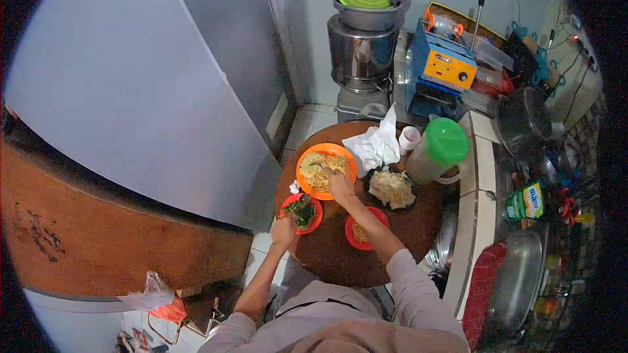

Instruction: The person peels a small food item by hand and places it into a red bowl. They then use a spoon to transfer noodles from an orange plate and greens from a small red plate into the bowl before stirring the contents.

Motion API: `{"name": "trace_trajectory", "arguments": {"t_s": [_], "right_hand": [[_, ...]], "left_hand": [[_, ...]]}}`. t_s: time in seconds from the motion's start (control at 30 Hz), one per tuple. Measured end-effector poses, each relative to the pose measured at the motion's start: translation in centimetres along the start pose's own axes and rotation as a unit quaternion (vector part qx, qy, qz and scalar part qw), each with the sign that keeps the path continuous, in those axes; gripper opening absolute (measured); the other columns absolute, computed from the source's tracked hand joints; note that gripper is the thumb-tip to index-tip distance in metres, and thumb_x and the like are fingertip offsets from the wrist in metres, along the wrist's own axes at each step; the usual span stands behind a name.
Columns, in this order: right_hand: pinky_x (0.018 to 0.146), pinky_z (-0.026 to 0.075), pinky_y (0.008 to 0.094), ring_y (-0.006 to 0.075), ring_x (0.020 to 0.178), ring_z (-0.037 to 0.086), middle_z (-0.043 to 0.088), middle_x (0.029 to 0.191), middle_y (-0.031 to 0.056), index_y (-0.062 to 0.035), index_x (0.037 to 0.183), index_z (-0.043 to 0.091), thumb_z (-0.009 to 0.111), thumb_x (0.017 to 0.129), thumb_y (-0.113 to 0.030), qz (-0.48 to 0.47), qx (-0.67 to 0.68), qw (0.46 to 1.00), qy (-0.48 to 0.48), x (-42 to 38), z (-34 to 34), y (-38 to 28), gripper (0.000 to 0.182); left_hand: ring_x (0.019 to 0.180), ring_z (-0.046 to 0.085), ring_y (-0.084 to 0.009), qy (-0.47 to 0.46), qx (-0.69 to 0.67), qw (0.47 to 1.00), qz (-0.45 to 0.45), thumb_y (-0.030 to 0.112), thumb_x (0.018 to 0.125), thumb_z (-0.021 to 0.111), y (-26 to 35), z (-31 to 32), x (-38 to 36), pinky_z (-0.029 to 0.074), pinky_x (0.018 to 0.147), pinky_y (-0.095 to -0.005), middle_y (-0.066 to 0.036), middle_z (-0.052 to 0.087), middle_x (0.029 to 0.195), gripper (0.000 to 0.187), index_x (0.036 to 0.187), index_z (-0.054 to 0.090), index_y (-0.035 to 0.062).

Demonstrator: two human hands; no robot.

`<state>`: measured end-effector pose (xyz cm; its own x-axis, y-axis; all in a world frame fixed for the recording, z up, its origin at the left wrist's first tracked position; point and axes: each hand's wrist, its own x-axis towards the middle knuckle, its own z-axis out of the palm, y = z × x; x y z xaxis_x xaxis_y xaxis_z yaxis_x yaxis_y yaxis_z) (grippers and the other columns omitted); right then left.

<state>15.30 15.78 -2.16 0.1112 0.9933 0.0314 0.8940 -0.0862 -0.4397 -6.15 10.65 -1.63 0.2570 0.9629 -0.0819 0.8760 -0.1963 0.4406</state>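
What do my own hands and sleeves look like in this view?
Both the left hand and the right hand are bare, without gloves. The left sleeve and right sleeve are plain, pale greyish, loose-looking, and leave the forearms uncovered. Finer details are too small to tell.

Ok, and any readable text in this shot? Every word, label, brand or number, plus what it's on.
"ma", large letters on the green pouch; anything after them, and the smaller print, is too blurred.
Logo on the orange panel of the blue machine: stylised, too blurred to read. Small markings below it: too small.
No other text or number is legible.
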Motion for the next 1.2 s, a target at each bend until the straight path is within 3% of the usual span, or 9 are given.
{"name": "trace_trajectory", "arguments": {"t_s": [0.07, 0.23, 0.37, 0.53, 0.6, 0.7, 0.77, 0.97, 1.2], "right_hand": [[0.060, 0.047, 0.0413, 0.0340, 0.072, 0.056, 0.052, 0.088, 0.0209, -0.0109, 0.110, 0.044, 0.038, 0.074, -0.005, 0.057, -0.023, 0.998, 0.010, 0.7, 1.3, 1.2, 0.037], [0.057, 0.048, 0.0386, 0.0293, 0.070, 0.058, 0.054, 0.084, 0.0168, -0.0073, 0.106, 0.046, 0.038, 0.077, -0.009, 0.069, -0.065, 0.995, 0.035, 0.4, -0.1, 1.4, 0.031], [0.058, 0.046, 0.0422, 0.0313, 0.067, 0.057, 0.057, 0.076, 0.0175, -0.0109, 0.109, 0.046, 0.040, 0.076, -0.012, 0.077, -0.065, 0.992, 0.074, 0.7, 1.4, 1.9, 0.034], [0.060, 0.046, 0.0407, 0.0343, 0.071, 0.055, 0.052, 0.086, 0.0210, -0.0102, 0.110, 0.046, 0.043, 0.071, -0.005, 0.094, 0.010, 0.995, 0.010, 1.2, -1.1, -1.3, 0.039], [0.058, 0.046, 0.0407, 0.0345, 0.068, 0.055, 0.051, 0.087, 0.0210, -0.0091, 0.110, 0.046, 0.043, 0.071, -0.005, 0.095, 0.021, 0.995, -0.014, 1.9, -0.7, -1.5, 0.039], [0.056, 0.046, 0.0399, 0.0336, 0.065, 0.055, 0.052, 0.084, 0.0197, -0.0067, 0.110, 0.045, 0.043, 0.071, -0.005, 0.050, -0.049, 0.997, 0.014, 2.7, 1.7, -1.0, 0.040], [0.054, 0.047, 0.0386, 0.0320, 0.064, 0.055, 0.053, 0.081, 0.0184, -0.0074, 0.111, 0.044, 0.043, 0.071, -0.006, 0.070, -0.110, 0.990, -0.058, 3.0, 0.5, -2.4, 0.040], [0.052, 0.047, 0.0386, 0.0304, 0.062, 0.056, 0.053, 0.077, 0.0166, -0.0116, 0.114, 0.042, 0.043, 0.072, -0.006, 0.014, -0.112, 0.993, 0.021, 1.2, 1.7, -1.4, 0.043], [0.053, 0.047, 0.0389, 0.0301, 0.062, 0.057, 0.054, 0.078, 0.0173, -0.0061, 0.112, 0.042, 0.041, 0.074, -0.008, 0.109, -0.131, 0.982, -0.078, 1.5, -1.0, -2.5, 0.038]], "left_hand": [[0.060, 0.056, -0.0355, -0.020, 0.029, 0.999, -0.011, 0.027, 0.081, 0.040, -0.6, -0.7, 0.5, 0.044, 0.054, -0.0457, -0.020, 0.056, 0.065, 0.027, 0.081, 0.055, 0.0043], [0.064, 0.057, -0.0346, -0.056, 0.051, 0.997, -0.006, 0.027, 0.080, 0.041, -2.0, -1.1, 4.0, 0.046, 0.057, -0.0448, -0.019, 0.057, 0.067, 0.026, 0.085, 0.057, 0.0069], [0.065, 0.057, -0.0350, -0.039, 0.055, 0.998, 0.006, 0.027, 0.080, 0.040, -1.2, -1.6, 7.9, 0.046, 0.057, -0.0436, -0.019, 0.057, 0.067, 0.030, 0.074, 0.059, 0.0042], [0.064, 0.058, -0.0349, -0.044, 0.063, 0.997, -0.002, 0.027, 0.081, 0.039, -1.2, -0.4, 12.0, 0.047, 0.055, -0.0420, -0.019, 0.058, 0.068, 0.035, 0.068, 0.059, 0.0010], [0.062, 0.058, -0.0334, -0.063, 0.064, 0.996, 0.026, 0.025, 0.076, 0.044, -1.3, -0.1, 12.9, 0.046, 0.053, -0.0437, -0.019, 0.058, 0.070, 0.023, 0.073, 0.059, 0.0072], [0.061, 0.058, -0.0327, -0.068, 0.058, 0.995, 0.035, 0.024, 0.076, 0.044, -1.6, 0.5, 13.5, 0.046, 0.052, -0.0440, -0.018, 0.058, 0.070, 0.021, 0.075, 0.059, 0.0083], [0.064, 0.058, -0.0325, -0.084, 0.052, 0.994, 0.053, 0.024, 0.078, 0.041, -1.3, -0.7, 13.1, 0.046, 0.056, -0.0441, -0.017, 0.058, 0.069, 0.024, 0.076, 0.058, 0.0062], [0.064, 0.058, -0.0312, -0.047, -0.003, 0.991, 0.122, 0.020, 0.078, 0.042, -2.4, 0.8, 14.2, 0.044, 0.058, -0.0434, -0.016, 0.057, 0.066, 0.021, 0.077, 0.056, 0.0056], [0.060, 0.057, -0.0338, -0.035, -0.020, 0.989, 0.139, 0.019, 0.080, 0.040, -3.8, 2.1, 14.2, 0.045, 0.054, -0.0437, -0.019, 0.056, 0.064, 0.021, 0.076, 0.056, 0.0049]]}}
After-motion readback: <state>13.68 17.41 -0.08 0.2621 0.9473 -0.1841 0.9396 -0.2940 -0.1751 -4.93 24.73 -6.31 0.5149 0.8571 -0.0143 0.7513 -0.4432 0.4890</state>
